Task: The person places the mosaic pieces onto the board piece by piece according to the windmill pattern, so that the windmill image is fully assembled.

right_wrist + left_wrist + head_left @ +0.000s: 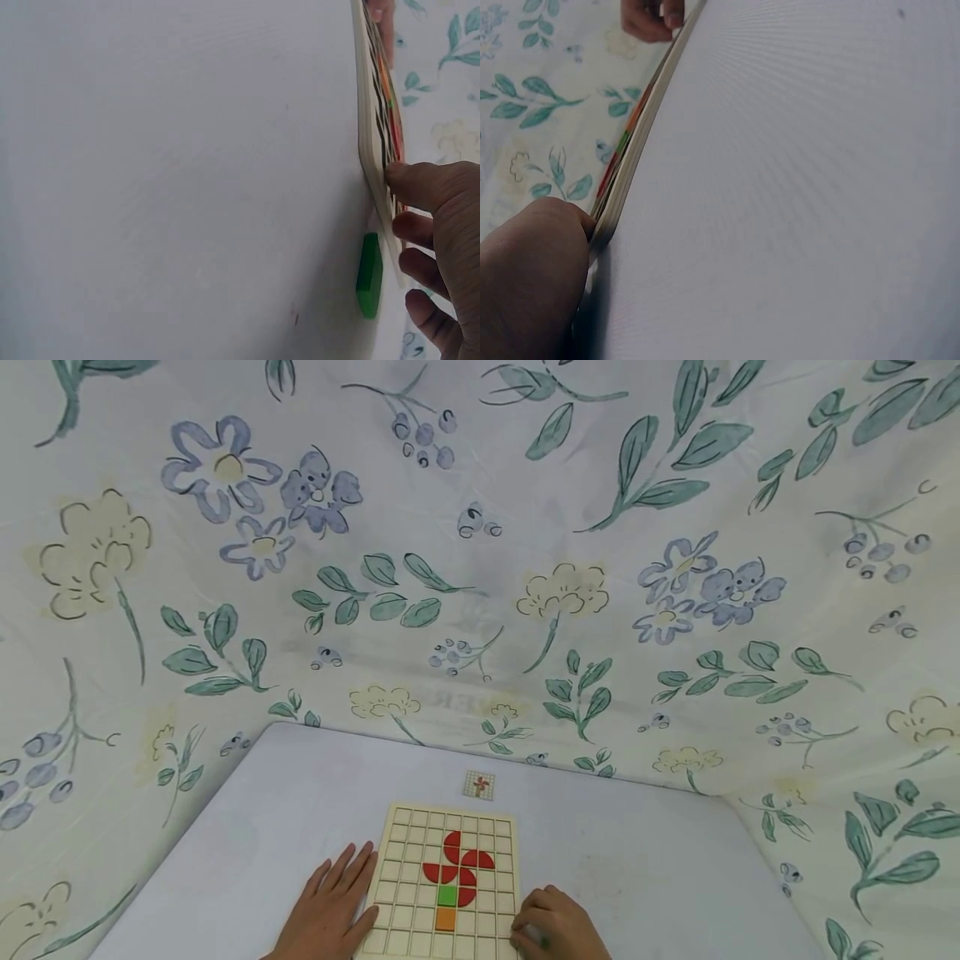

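Observation:
A square wooden grid board (pixel 405 899) lies on the white table. Several red curved pieces (pixel 452 852) form a pinwheel in its cells, with a green square tile (pixel 447 896) below and an orange square tile (pixel 446 919) under that. My left hand (pixel 330 902) lies along the board's left edge with fingers extended and the thumb touching the frame. At the right edge, my right hand (pixel 558 924) rests with loosely bent fingers, the thumb (pixel 412 182) on the board's rim. Beneath this hand a loose green piece (pixel 369 276) lies on the table beside the board.
A small pattern card (pixel 478 785) with a red pinwheel picture lies beyond the board's far edge. White table surface (pixel 622 852) spreads to both sides. Floral cloth (pixel 420 610) hangs behind and around the table.

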Available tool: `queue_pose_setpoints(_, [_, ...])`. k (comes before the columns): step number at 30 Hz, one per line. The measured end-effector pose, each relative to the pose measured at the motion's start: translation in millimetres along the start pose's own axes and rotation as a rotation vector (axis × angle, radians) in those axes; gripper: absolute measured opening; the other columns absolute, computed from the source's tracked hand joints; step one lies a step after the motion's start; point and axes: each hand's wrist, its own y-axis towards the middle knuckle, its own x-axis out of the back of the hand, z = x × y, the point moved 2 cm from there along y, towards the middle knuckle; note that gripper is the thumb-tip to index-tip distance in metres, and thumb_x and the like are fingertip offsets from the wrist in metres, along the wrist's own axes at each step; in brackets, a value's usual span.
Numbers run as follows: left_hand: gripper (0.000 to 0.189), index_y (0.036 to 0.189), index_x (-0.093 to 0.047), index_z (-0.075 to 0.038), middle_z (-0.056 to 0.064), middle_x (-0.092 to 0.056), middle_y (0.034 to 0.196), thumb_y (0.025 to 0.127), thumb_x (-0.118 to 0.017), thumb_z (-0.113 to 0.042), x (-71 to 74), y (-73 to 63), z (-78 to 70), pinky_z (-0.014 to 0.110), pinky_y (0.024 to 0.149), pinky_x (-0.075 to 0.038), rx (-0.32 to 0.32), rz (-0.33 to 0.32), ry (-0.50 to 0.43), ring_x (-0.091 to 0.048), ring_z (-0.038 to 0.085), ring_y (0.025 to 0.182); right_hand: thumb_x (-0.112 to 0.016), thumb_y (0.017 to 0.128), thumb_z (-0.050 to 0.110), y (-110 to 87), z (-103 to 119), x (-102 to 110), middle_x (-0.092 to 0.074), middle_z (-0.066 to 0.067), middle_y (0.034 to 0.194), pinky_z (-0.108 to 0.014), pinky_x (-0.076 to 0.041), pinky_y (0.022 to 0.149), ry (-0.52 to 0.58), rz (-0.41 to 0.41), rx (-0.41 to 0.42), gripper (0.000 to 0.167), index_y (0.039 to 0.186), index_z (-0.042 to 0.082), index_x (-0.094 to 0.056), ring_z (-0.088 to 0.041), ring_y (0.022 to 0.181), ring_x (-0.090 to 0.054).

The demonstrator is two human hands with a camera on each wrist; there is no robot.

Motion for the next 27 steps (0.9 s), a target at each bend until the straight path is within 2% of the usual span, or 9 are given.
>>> queue_pose_setpoints(8, [0.066, 0.145, -0.047, -0.001, 0.011, -0.041, 0.152, 0.094, -0.061, -0.041, 3.8, 0.2, -1.8, 0.039, 0.112, -0.01, 0.025, 0.03, -0.021, -0.032, 0.032, 0.14, -0.086, 0.076, 0.019, -10.5, -9, 3, -0.059, 0.016, 0.083, -0.005, -0.034, 0.066, 0.0, -0.019, 0.047, 0.013, 0.079, 0.02, -0.074, 0.004, 0.072, -0.046])
queue_pose_setpoints(15, [0.067, 0.146, -0.045, -0.001, 0.012, -0.041, 0.152, 0.095, -0.06, -0.041, 4.1, 0.1, 0.1, 0.039, 0.113, -0.009, 0.003, 0.028, -0.014, -0.03, 0.03, 0.142, -0.086, 0.076, 0.022, -14.9, -12, 5, -0.058, 0.017, 0.084, -0.006, -0.035, 0.064, -0.011, 0.039, -0.018, 0.011, 0.077, 0.021, -0.075, 0.005, 0.073, -0.045])
queue_pose_setpoints(22, [0.068, 0.148, -0.043, -0.002, 0.009, -0.035, 0.155, 0.096, -0.058, -0.043, 7.4, 3.0, -2.6, 0.051, 0.11, -0.018, 0.06, 0.114, -0.07, -0.027, 0.032, 0.143, -0.088, 0.072, 0.019, -13.0, -10, 10, -0.057, 0.017, 0.084, -0.01, -0.038, 0.061, -0.044, 0.057, -0.076, 0.013, 0.074, 0.021, -0.076, 0.004, 0.074, -0.045])
queue_pose_setpoints(27, [0.068, 0.148, -0.043, -0.002, 0.01, -0.037, 0.154, 0.095, -0.059, -0.042, 6.2, 1.9, -2.8, 0.049, 0.111, -0.017, 0.057, 0.101, -0.066, -0.027, 0.032, 0.143, -0.089, 0.07, 0.021, -19.0, -15, 15, -0.057, 0.019, 0.083, -0.013, -0.041, 0.062, -0.097, 0.067, -0.109, 0.016, 0.073, 0.023, -0.074, 0.002, 0.075, -0.046])
